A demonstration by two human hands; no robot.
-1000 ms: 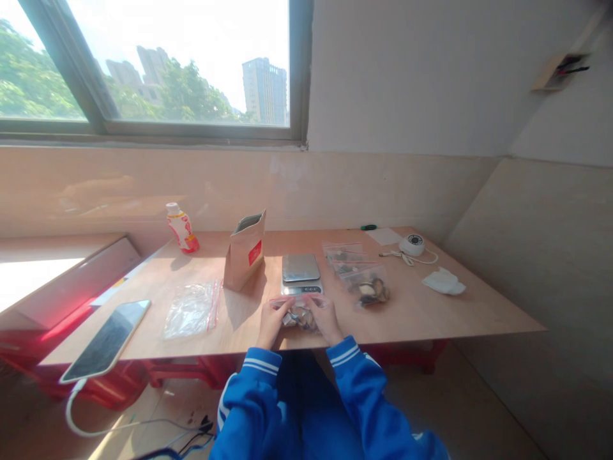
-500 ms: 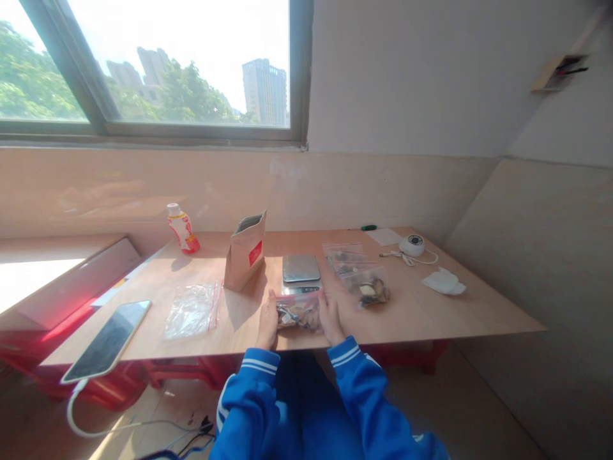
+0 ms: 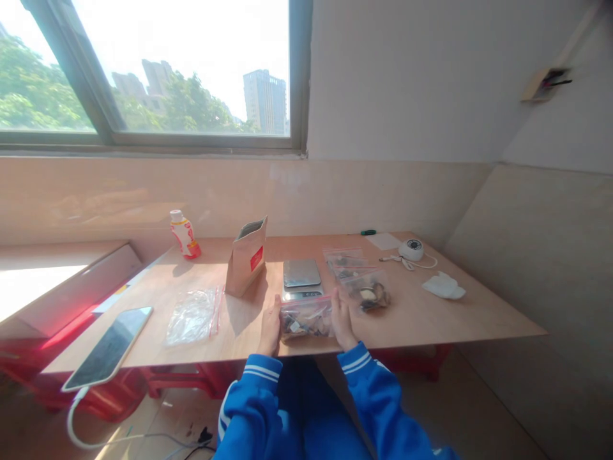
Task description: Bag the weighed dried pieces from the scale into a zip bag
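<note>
Tilted up since earlier, the zip bag (image 3: 306, 318) of brown pieces stands between the left hand (image 3: 271, 327) and right hand (image 3: 342, 322), fingers (image 3: 338, 308) gripping its ends to steady it beside the kitchen scale (image 3: 301, 273).

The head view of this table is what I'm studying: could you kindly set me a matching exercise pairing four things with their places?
Things:
1. Kitchen scale
2. Kraft paper pouch
3. Smartphone
4. Zip bag of brown pieces

Places:
A. Between the left hand and right hand
B. Near the front left corner of the table, cable attached
C. Upright, left of the scale
D. Just beyond the hands, mid-table

Pairs: 1-D, 2-C, 3-B, 4-A
</note>
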